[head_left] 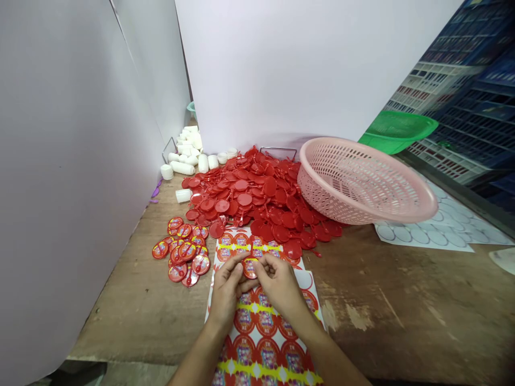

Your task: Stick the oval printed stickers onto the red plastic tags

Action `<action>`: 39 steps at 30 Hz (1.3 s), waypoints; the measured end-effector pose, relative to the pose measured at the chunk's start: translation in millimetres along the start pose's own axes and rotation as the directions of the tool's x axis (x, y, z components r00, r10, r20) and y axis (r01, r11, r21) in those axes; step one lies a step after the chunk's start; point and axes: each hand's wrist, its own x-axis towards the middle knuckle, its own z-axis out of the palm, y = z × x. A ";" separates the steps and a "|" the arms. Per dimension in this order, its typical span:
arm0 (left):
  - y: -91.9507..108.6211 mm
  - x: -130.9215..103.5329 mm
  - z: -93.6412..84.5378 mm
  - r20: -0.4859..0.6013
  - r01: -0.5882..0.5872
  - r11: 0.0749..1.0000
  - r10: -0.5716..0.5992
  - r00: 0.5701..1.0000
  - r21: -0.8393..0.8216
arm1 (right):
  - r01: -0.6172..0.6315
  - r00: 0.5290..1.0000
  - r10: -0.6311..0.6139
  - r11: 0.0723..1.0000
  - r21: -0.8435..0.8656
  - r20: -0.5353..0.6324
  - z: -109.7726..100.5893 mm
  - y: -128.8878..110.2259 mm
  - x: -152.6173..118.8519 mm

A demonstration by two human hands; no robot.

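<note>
Head view: both hands (pixel 252 279), fingers nearly closed, pinch a round red labelled plastic disc (pixel 250 267) above printed sticker sheets (pixel 267 323).

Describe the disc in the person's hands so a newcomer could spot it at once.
In front of the big heap of plain red plastic discs lie red-and-yellow sheets of round stickers. Over them, the left hand and right hand hold a round red disc with a colourful printed face. Unlike the labelled red discs lying to its left, it is held between fingers.

On the bench (pixel 132 300), I see a basket (pixel 362 182) right of the heaped discs (pixel 245 187), sticker sheets (pixel 265 343) before them.
</note>
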 end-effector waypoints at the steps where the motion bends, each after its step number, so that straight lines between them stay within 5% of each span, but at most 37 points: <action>1: 0.1 0.0 0.5 -0.006 -0.008 1.000 0.008 1.000 0.013 | 0.004 1.000 -0.004 1.000 -0.005 0.000 0.3 -0.2 -0.2; 12: 0.2 -5.1 6.1 -0.100 -0.120 0.984 0.134 0.986 0.131 | -0.042 0.999 0.042 0.937 -0.348 -0.008 -13.6 -5.4 1.5; 16: 4.6 -4.9 6.9 -0.084 0.005 0.996 0.003 0.996 0.087 | 0.075 0.995 -0.078 0.996 0.045 0.058 -22.5 -2.7 7.0; 19: 6.8 -5.0 6.2 -0.045 0.087 0.995 -0.085 0.995 0.038 | 0.197 0.969 -0.234 0.927 0.319 0.081 -21.0 0.0 6.7; 24: 7.8 -5.5 5.4 -0.051 0.042 0.999 -0.042 0.998 0.015 | 0.367 0.924 -0.383 0.897 0.248 0.018 -15.4 5.3 -3.0; 29: 8.0 -5.5 8.4 -0.034 0.003 0.987 0.002 0.999 0.162 | 0.177 0.979 -0.200 0.933 0.315 0.044 -15.1 3.3 -6.4; 36: 8.6 -11.9 8.0 0.107 -0.103 0.949 0.074 0.992 0.299 | 0.399 0.913 -0.408 0.905 0.146 0.032 -16.5 -9.2 -15.0; 39: 11.2 -18.4 5.8 0.168 -0.148 0.899 0.085 0.982 0.412 | 0.264 0.953 -0.297 0.913 0.312 0.062 -20.7 -12.3 -18.7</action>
